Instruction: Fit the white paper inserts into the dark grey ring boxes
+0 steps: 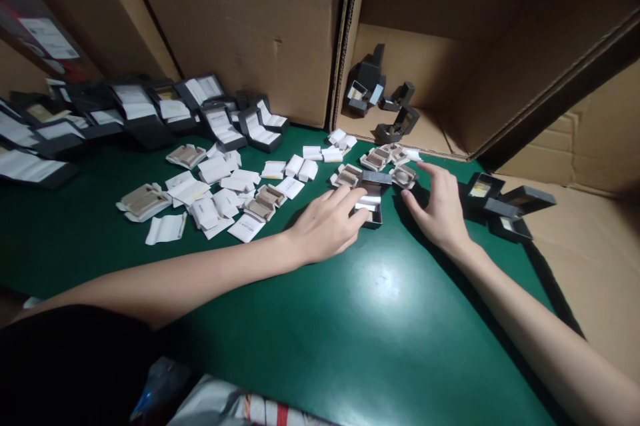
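My left hand (pixel 327 223) lies on the green table (pixel 350 319), its fingers resting on a small open dark box (pixel 371 199) with a white insert. My right hand (pixel 440 206) hovers just right of that box, fingers spread, its fingertips near a beige insert (pixel 404 176). Whether the right hand touches anything I cannot make out. Several beige inserts (pixel 376 158) lie just beyond the box.
White cards and beige inserts (pixel 220 189) litter the table's middle left. Rows of open dark boxes (pixel 135 113) line the far left. A big cardboard carton (pixel 450 79) on its side holds a few dark boxes (pixel 370 83). Two open dark boxes (pixel 510 206) lie at right.
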`<state>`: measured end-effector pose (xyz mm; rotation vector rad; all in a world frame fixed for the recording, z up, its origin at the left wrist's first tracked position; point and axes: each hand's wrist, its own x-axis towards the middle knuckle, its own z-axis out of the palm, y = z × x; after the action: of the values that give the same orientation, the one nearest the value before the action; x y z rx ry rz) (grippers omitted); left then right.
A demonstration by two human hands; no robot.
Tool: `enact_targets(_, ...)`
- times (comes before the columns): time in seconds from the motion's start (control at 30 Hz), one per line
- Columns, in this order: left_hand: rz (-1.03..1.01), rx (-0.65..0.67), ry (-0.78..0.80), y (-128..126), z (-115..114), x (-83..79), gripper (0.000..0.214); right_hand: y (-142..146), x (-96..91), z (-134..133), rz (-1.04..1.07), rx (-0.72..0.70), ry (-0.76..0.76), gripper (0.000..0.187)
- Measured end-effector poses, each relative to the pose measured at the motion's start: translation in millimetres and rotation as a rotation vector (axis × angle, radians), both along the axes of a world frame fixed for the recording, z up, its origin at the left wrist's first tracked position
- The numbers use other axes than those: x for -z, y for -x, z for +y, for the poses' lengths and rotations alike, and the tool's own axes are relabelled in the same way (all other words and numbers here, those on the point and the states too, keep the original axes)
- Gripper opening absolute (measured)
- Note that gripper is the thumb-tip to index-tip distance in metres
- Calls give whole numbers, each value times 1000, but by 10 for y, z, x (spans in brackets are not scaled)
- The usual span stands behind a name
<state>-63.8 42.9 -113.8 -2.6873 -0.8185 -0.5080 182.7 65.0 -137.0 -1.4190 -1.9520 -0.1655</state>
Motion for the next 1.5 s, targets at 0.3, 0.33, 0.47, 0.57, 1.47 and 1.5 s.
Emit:
enact_targets(0.3, -17, 6, 10, 5, -5, 7, 14, -36, 35, 27, 77, 31, 163, 30)
enact_targets(0.33, -18, 5, 9, 6, -3, 7, 14, -34, 23, 25, 92, 44, 160, 28)
enact_targets(0.47, -21, 2, 3, 6, 5, 6, 15, -24, -16, 17, 182, 35, 158, 31)
enact_targets(0.57, -28, -1, 5, 4, 8, 6, 16, 1, -46, -9, 239, -25, 150, 30)
enact_targets(1.47, -48, -8, 74, 15, 22, 15, 26, 150, -123, -130, 126, -32, 97, 22)
enact_targets(1.5, -52, -9, 69, 15, 22, 15, 27, 156, -122, -136, 105, -40, 101, 23)
